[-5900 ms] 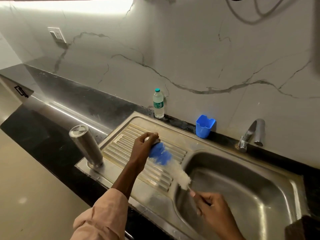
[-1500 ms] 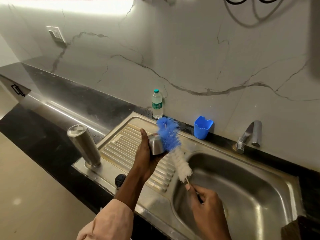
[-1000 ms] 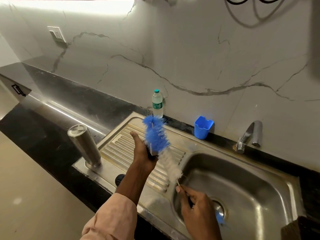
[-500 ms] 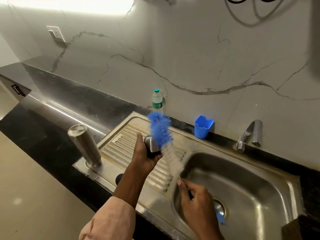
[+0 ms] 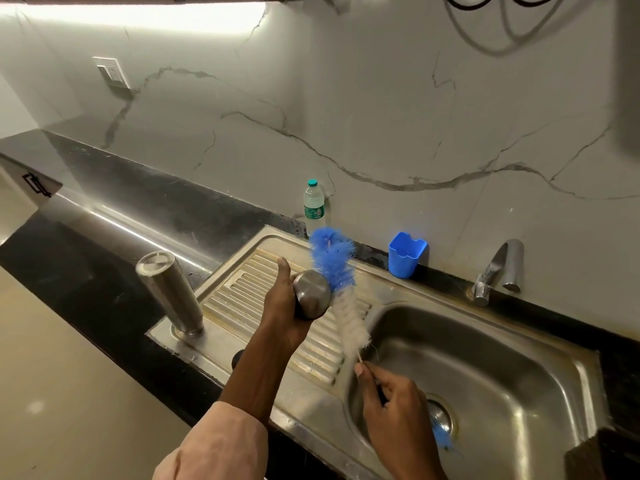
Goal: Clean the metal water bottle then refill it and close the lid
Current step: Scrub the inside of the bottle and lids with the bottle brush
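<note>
The metal water bottle (image 5: 171,293) stands upside down at the left corner of the sink's drainboard (image 5: 242,296). My left hand (image 5: 282,308) grips its round steel lid (image 5: 311,295) above the drainboard. My right hand (image 5: 394,414) holds the thin handle of a bottle brush (image 5: 341,289) over the basin. The brush's blue and white bristles lie against the right side of the lid, blue tip pointing up and away.
The steel sink basin (image 5: 485,375) with its drain lies to the right. A tap (image 5: 495,271) sits at the back right. A blue plastic cup (image 5: 405,254) and a small plastic water bottle (image 5: 313,209) stand by the marble wall. Black counter extends left.
Over the last second the brush has slid back and forth along the lid in my left hand. The lid has turned so its rounded top faces me.
</note>
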